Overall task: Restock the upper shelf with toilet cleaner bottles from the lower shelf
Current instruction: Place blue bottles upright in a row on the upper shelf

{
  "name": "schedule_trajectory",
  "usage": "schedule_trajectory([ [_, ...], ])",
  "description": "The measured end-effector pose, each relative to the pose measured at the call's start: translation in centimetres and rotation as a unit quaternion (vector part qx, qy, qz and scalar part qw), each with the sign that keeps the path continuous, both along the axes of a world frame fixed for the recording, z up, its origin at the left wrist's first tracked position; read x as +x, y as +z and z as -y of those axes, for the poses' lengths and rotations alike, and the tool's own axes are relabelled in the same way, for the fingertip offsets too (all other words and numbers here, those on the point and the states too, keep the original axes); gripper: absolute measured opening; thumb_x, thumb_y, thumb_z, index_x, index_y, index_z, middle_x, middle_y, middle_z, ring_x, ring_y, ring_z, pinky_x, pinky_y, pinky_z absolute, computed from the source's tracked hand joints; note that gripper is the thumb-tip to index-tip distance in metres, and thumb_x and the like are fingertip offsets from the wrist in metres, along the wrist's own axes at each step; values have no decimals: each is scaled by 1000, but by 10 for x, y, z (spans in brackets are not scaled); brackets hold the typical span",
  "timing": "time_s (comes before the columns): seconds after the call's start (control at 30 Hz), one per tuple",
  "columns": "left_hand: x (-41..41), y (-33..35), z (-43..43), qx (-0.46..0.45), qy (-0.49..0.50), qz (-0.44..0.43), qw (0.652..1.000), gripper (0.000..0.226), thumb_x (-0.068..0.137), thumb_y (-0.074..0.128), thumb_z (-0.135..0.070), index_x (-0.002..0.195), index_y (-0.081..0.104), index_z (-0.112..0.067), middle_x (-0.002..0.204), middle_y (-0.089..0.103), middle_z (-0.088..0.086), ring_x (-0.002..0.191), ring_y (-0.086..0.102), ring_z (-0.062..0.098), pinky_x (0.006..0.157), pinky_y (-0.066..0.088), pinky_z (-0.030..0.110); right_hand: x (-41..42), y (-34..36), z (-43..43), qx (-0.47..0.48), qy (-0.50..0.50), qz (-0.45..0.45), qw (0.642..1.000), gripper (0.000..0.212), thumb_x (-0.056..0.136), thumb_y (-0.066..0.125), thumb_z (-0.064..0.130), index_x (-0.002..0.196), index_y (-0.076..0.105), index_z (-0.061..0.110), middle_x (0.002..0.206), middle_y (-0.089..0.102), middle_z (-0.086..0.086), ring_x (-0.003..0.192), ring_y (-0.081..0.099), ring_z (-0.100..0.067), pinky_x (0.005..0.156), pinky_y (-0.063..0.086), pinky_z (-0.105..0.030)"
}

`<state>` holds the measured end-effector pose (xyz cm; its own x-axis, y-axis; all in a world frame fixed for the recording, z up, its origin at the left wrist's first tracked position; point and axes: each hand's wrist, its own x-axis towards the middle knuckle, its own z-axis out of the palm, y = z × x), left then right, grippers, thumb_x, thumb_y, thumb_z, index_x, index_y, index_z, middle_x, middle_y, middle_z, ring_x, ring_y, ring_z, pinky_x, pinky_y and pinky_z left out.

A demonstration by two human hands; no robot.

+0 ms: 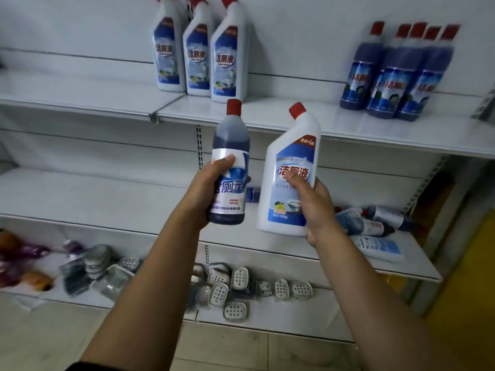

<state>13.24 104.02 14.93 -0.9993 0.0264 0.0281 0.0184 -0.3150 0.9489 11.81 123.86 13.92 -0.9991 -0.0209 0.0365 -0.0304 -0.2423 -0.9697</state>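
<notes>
My left hand [207, 188] grips a dark blue round bottle [231, 137] with a red cap, held upright in front of the shelves. My right hand [314, 210] grips a white angled-neck toilet cleaner bottle [290, 162] with a red cap, tilted slightly left. On the upper shelf [294, 116] stand three white bottles [199, 54] at centre and several dark blue bottles [396, 76] at right. On the lower shelf [107, 199] several bottles [375, 220] lie on their sides at right, behind my right hand.
The bottom shelf [267, 319] holds several white soap dishes [235, 285], clear plastic boxes [107, 274] and colourful items [18, 258] at far left. A perforated upright [198, 145] runs between the shelf bays. Tiled floor lies below; a yellow surface [466, 290] is at right.
</notes>
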Motion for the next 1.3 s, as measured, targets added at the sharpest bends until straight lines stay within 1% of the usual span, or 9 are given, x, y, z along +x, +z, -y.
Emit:
schedule_trajectory([
  [0.13, 2, 21, 19, -11, 3, -18, 1000, 54, 78, 64, -47, 116, 57, -9, 91, 73, 10, 71, 70, 22, 64, 59, 33, 2, 31, 19, -5, 17, -30, 999, 12, 86, 71, 26, 95, 67, 20, 85, 76, -2, 74, 73, -21, 68, 60, -38],
  [0.27, 1, 39, 43, -28, 4, -44, 999, 52, 77, 61, -46, 113, 59, -9, 89, 73, 11, 70, 69, 21, 65, 59, 32, 1, 55, 46, -2, 33, -75, 997, 18, 83, 73, 25, 98, 66, 19, 85, 76, -3, 72, 73, -20, 64, 59, -37],
  [0.4, -1, 53, 81, -36, -3, -58, 998, 60, 76, 61, -49, 119, 57, -7, 90, 73, 9, 70, 69, 20, 67, 59, 33, -2, 70, 79, -4, 60, -111, 992, 24, 76, 78, 21, 97, 67, 16, 85, 77, -5, 71, 73, -21, 60, 58, -34],
  [0.63, -18, 74, 157, -47, 20, -106, 993, 60, 80, 58, -47, 124, 53, -6, 87, 73, 8, 68, 69, 19, 62, 58, 31, -17, 82, 149, 1, 72, -144, 987, 37, 69, 82, 20, 102, 65, 15, 93, 76, -7, 79, 74, -23, 67, 58, -38],
  [0.8, -39, 92, 201, -70, 73, -138, 985, 57, 80, 59, -45, 125, 53, -9, 90, 73, 6, 72, 70, 20, 64, 58, 35, -38, 100, 192, -5, 59, -160, 985, 50, 66, 82, 23, 111, 62, 14, 97, 75, -7, 84, 74, -24, 71, 59, -39],
  [0.93, -66, 102, 223, -83, 124, -155, 977, 42, 85, 60, -43, 119, 54, -19, 95, 73, 7, 78, 72, 23, 71, 60, 41, -68, 113, 218, -4, 53, -171, 984, 40, 75, 78, 16, 111, 62, 16, 101, 75, -6, 89, 74, -26, 74, 60, -43],
  [1.07, -102, 110, 236, -109, 162, -170, 966, 28, 93, 60, -38, 116, 53, -26, 99, 73, 3, 81, 73, 21, 72, 60, 38, -109, 124, 234, 21, 48, -185, 981, 50, 80, 78, 15, 126, 57, 11, 111, 73, -9, 96, 72, -28, 80, 59, -48],
  [1.2, -140, 114, 244, -154, 194, -159, 956, 35, 94, 59, -39, 125, 50, -28, 108, 71, -1, 91, 72, 19, 81, 60, 41, -148, 129, 241, 29, 31, -165, 985, 44, 79, 79, 15, 119, 59, 18, 105, 75, -5, 91, 74, -24, 77, 61, -46],
  [1.3, -164, 114, 248, -178, 200, -142, 953, 39, 93, 60, -42, 128, 45, -32, 116, 67, -1, 100, 67, 20, 90, 56, 48, -176, 128, 244, 63, 30, -148, 987, 53, 77, 81, 21, 124, 57, 19, 108, 74, -3, 93, 74, -22, 82, 59, -50],
])
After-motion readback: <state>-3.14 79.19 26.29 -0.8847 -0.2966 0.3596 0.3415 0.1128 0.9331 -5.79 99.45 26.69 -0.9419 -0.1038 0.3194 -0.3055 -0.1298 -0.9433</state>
